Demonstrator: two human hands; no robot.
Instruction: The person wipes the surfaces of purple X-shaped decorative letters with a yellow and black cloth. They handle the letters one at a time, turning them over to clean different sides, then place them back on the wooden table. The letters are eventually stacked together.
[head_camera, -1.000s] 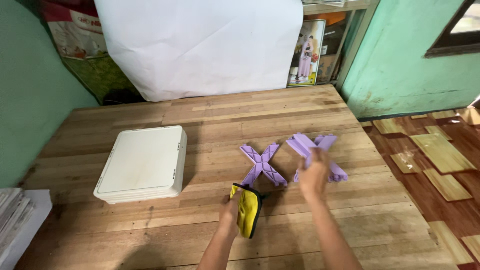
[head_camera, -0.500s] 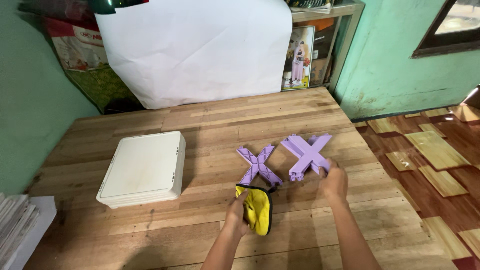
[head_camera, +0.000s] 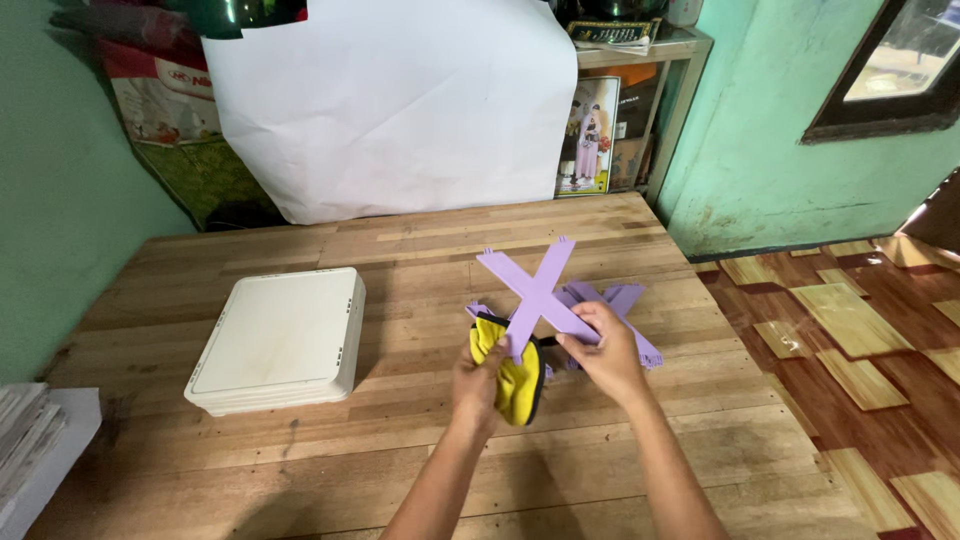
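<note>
Above the counter's (head_camera: 300, 460) right half, right hand (head_camera: 605, 355) pinches a lilac X-shaped plastic piece (head_camera: 535, 292) by one arm while left hand (head_camera: 478, 380) grips a yellow cloth (head_camera: 512, 375), so hard wiping could probably twist it loose.

One camera sits on the person's head and looks forward and down over a wooden table (head_camera: 300, 470). Both forearms enter from the bottom edge, so the hands sit near the lens at mid-frame. The view reaches across the table to a white sheet (head_camera: 400, 100) against the far wall, with patterned floor (head_camera: 850, 340) at right.
</note>
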